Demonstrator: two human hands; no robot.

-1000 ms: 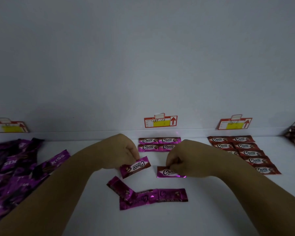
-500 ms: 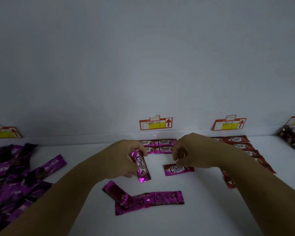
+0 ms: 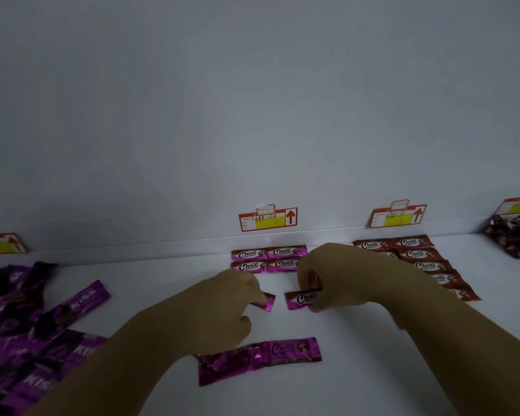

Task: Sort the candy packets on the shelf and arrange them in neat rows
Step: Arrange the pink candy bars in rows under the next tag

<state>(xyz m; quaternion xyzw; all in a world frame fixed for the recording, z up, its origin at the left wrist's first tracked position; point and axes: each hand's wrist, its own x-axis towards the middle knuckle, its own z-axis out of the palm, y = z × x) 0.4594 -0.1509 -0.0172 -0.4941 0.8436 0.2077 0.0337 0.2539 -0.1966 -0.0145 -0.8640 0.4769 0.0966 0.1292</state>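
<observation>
While both hands (image 3: 222, 307) (image 3: 339, 280) pinch packets (image 3: 298, 299), the shelf (image 3: 373, 373) holds Choco rows (image 3: 267, 259).

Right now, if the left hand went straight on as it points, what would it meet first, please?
Probably the Choco packet pinched by the right hand, just across a small gap.

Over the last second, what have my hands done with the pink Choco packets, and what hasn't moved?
The left hand swung its pink packet level and lowered it beside the second packet. The right hand, apparently off that packet midway, pinches it again. Back rows, loose front packets, red packets and Kiss pile stayed put.
</observation>
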